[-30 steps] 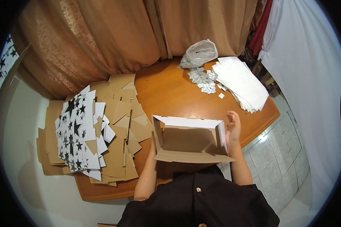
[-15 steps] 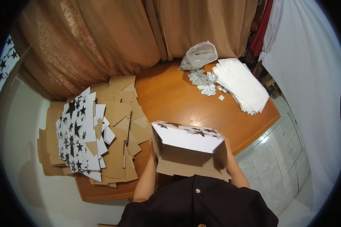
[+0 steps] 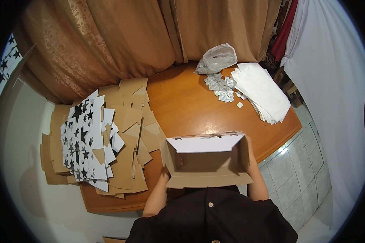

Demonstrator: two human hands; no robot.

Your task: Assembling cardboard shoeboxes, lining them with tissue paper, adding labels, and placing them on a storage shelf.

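Observation:
An open cardboard box [image 3: 209, 168], brown inside, is held up in front of my body. Its white lid flap [image 3: 207, 144] stands at the far edge, with black stars along its top. My left hand [image 3: 165, 173] grips the left wall; most of it is hidden, though what look like fingertips show inside the box. On the right wall sits my right hand [image 3: 249, 150], its fingers mostly behind the cardboard. A brown flap [image 3: 209, 180] folds outward toward me.
On the wooden table [image 3: 178, 109], flat cardboard blanks [image 3: 123, 162] and star-printed pieces [image 3: 79, 141] pile up at left. At the far right lie small silvery packets [image 3: 221, 87], a clear plastic bag [image 3: 220, 58] and a stack of white sheets [image 3: 263, 91]. Brown curtains [image 3: 121, 36] hang behind.
The box has moved slightly right and tipped, so more of its inside shows and less of the starred flap. Both hands have kept hold of it.

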